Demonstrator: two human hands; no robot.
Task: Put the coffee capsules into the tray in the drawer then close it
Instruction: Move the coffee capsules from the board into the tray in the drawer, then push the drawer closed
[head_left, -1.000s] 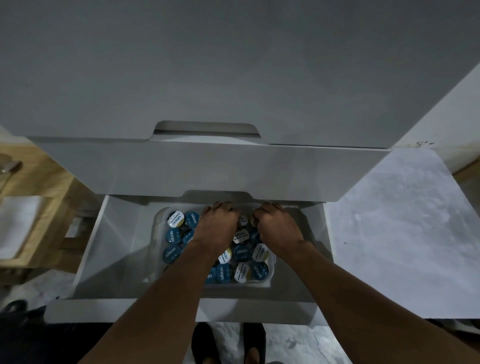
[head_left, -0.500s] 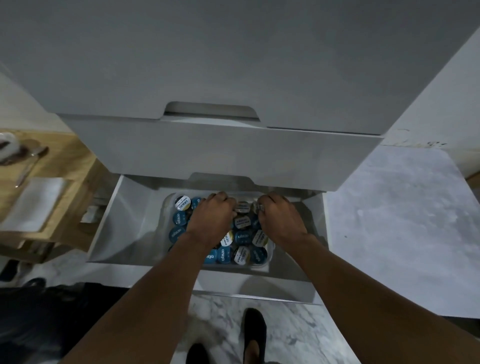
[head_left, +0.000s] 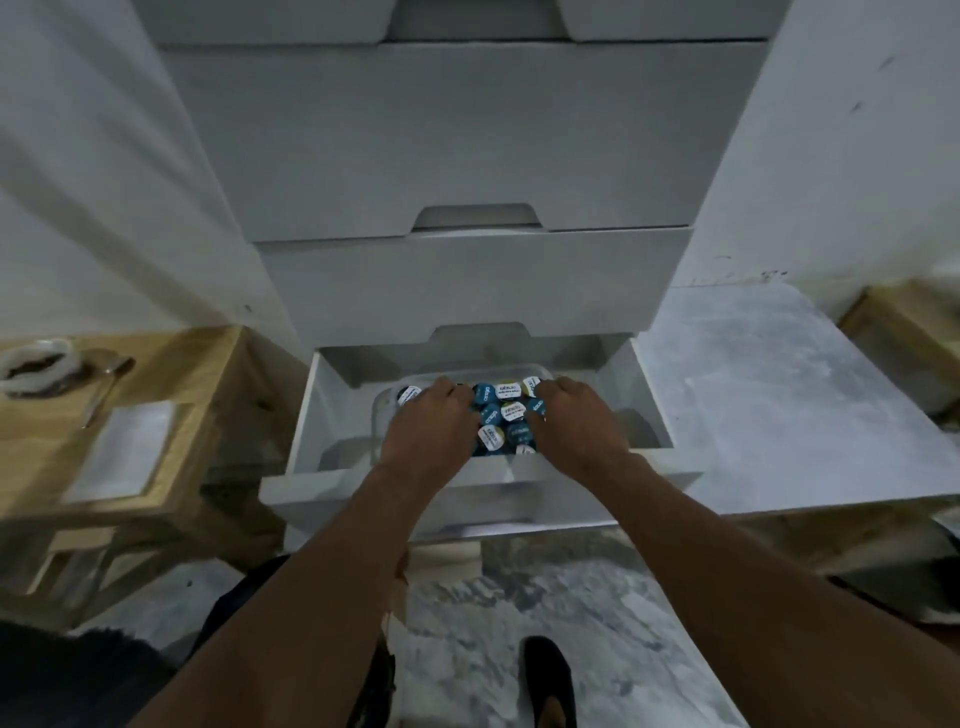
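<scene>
Coffee capsules (head_left: 501, 415): blue, white lids; lettering blurred.

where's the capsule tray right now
In the head view, the tray sits inside the open drawer, mid-frame, holding coffee capsules, partly under the left hand and right hand.

Left hand (head_left: 426, 431), right hand (head_left: 576, 421): fingers (head_left: 448, 394) tips hidden; tray (head_left: 383, 415) mostly covered; coffee capsules (head_left: 491, 436) print blurred.
</scene>
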